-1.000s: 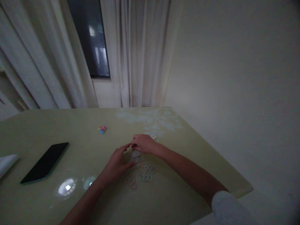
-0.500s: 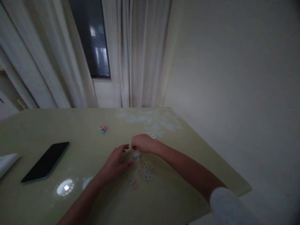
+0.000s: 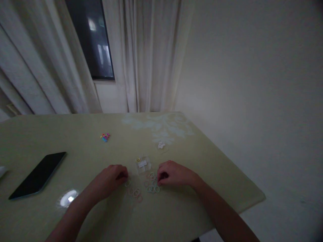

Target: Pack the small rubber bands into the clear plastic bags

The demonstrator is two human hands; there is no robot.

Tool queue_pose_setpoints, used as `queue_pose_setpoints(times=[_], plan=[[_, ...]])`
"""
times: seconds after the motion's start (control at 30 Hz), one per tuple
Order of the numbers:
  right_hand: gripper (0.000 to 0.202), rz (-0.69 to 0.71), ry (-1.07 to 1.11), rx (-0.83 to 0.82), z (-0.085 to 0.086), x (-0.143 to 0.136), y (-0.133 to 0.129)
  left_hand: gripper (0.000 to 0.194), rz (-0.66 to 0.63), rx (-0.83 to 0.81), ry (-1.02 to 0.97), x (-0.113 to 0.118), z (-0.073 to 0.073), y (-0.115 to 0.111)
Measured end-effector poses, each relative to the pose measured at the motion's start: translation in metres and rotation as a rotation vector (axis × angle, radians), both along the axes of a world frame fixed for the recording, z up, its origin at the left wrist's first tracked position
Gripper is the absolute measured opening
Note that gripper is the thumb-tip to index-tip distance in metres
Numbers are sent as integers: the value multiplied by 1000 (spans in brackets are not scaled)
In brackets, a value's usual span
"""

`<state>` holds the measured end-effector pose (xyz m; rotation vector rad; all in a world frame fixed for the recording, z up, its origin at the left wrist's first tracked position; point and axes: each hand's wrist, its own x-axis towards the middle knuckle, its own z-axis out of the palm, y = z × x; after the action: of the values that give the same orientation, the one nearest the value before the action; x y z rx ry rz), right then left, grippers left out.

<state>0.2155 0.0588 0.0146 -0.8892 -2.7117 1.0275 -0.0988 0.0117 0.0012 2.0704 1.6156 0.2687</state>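
Observation:
My left hand (image 3: 113, 178) is curled with its fingertips together at a pale hair tie (image 3: 127, 183), which touches them at the table surface. On the other side, my right hand (image 3: 174, 172) pinches down at the edge of a pile of small pastel hair ties (image 3: 152, 183); what lies between those fingertips is too small to make out. Several pinkish and whitish hair ties (image 3: 136, 192) lie between the hands. Just beyond stands a small clear box (image 3: 148, 164) with a white label inside and a yellow hair tie (image 3: 137, 160) in its far left corner.
A cluster of bright multicoloured small pieces (image 3: 105, 137) lies farther back on the table (image 3: 83, 134). White small pieces (image 3: 161, 145) sit beyond the box. A dark tablet (image 3: 39, 174) rests at the left, with a white object (image 3: 2, 170) at the frame's edge.
My right hand has come back from over the clear box to the pile of hair ties. My left hand has moved left, away from the box, and its fingers have closed.

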Motion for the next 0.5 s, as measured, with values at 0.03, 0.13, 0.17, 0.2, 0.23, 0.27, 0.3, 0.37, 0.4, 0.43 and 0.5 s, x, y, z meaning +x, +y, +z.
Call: queue_pose_setpoints(times=[0.03, 0.13, 0.17, 0.2, 0.23, 0.27, 0.3, 0.37, 0.4, 0.43, 0.5], plan=[[8, -4, -3, -9, 0, -1, -1, 21, 0, -6, -22, -2, 1, 0], [8, -32, -32, -6, 1, -8, -7, 18, -5, -21, -76, -5, 1, 0], [7, -38, -47, 0, 1, -10, -9, 17, -10, -19, -80, -4, 1, -1], [7, -40, -61, 12, 0, -12, -12, 16, -18, -12, -74, -3, 0, -2], [7, -39, -74, 28, -1, -14, -14, 15, -25, -3, -58, -1, 0, -3], [7, -38, -88, 47, -2, -16, -16, 15, -31, 9, -31, 2, -1, -4], [8, -37, -105, 70, -2, -18, -18, 15, -36, 20, 3, 5, -2, -5], [9, -32, -141, 122, -4, -20, -21, 15, -46, 45, 67, 10, -4, -8], [9, -30, -158, 148, -4, -20, -22, 15, -49, 52, 92, 12, -5, -9], [8, -26, -169, 170, -4, -20, -22, 16, -53, 54, 110, 13, -5, -10], [8, -32, -167, 185, -2, -17, -20, 16, -57, 46, 121, 15, -3, -11]])
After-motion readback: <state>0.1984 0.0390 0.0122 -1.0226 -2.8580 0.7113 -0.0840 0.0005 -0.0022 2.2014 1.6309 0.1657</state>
